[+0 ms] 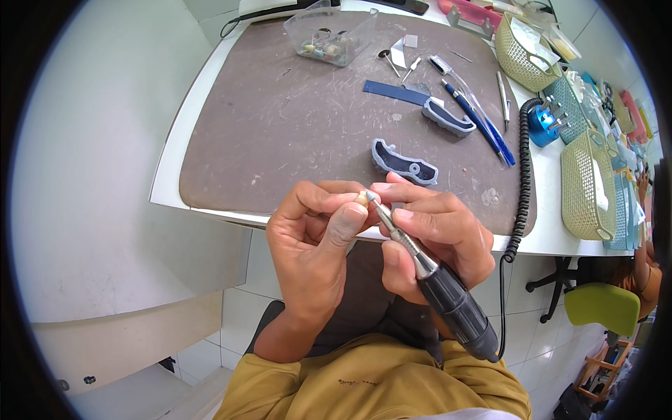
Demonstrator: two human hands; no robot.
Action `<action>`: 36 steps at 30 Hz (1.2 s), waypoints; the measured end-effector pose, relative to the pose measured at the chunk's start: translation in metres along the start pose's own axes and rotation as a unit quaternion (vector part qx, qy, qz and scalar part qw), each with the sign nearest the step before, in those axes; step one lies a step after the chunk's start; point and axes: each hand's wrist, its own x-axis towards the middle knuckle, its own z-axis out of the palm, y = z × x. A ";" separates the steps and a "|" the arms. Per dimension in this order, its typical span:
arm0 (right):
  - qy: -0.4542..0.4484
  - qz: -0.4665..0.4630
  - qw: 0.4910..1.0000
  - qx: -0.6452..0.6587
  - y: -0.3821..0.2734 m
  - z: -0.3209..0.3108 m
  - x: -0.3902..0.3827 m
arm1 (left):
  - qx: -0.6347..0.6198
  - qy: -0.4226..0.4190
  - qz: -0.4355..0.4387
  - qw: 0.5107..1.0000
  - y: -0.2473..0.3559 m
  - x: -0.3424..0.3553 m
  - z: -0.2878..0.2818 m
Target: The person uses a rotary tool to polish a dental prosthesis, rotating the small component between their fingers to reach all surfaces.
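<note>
Between the thumb and fingertips of my left hand (308, 241) is a small cream-coloured dental crown (361, 199). My right hand (451, 227) is wrapped round a rotary handpiece (451, 301) with a black body and a metal nose. Its pointed grey bit (371, 197) meets or nearly meets the crown's right side; whether they touch I cannot tell. Both hands are close together just before the table's near edge. Past my fingertips lies a grey dental model piece (404, 166), hollow side up, and a second model piece (448, 122) lies farther right.
A clear plastic box (329, 42) with small parts stands at the back of the brown mat (280, 126). Blue pens (483, 126), a brush (441, 65) and a blue strip (395, 92) lie right. The coiled black cord (523, 182) runs beside baskets (586, 189). Another person sits far right.
</note>
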 end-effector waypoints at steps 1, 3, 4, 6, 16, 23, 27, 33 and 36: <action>-0.010 -0.017 1.000 0.003 0.002 -0.001 0.000 | 0.005 0.002 0.000 1.000 0.000 0.000 0.000; -0.019 -0.035 0.999 0.005 0.001 -0.001 0.000 | 0.005 -0.003 0.002 1.000 0.000 0.000 -0.001; -0.013 -0.017 1.000 0.000 -0.001 -0.001 0.000 | 0.005 -0.008 0.003 1.000 0.000 0.001 -0.001; -0.005 -0.001 1.000 -0.004 -0.003 -0.001 0.000 | 0.010 -0.002 0.000 1.000 0.002 0.001 0.002; 0.001 0.004 1.000 -0.009 -0.001 0.002 0.001 | 0.017 0.007 -0.012 1.000 0.004 0.002 0.003; -0.006 -0.035 0.999 -0.002 0.003 0.001 0.001 | 0.009 -0.007 -0.007 1.000 0.001 0.001 0.002; 0.030 -0.025 0.999 -0.011 0.001 0.004 0.004 | 0.016 0.001 -0.008 1.000 0.001 0.001 0.003; -0.009 -0.032 0.999 -0.008 0.002 0.000 0.003 | 0.010 -0.005 -0.005 1.000 0.001 0.002 0.002; -0.001 -0.021 1.000 -0.015 0.001 0.001 0.003 | 0.011 -0.004 -0.006 1.000 0.000 0.002 0.001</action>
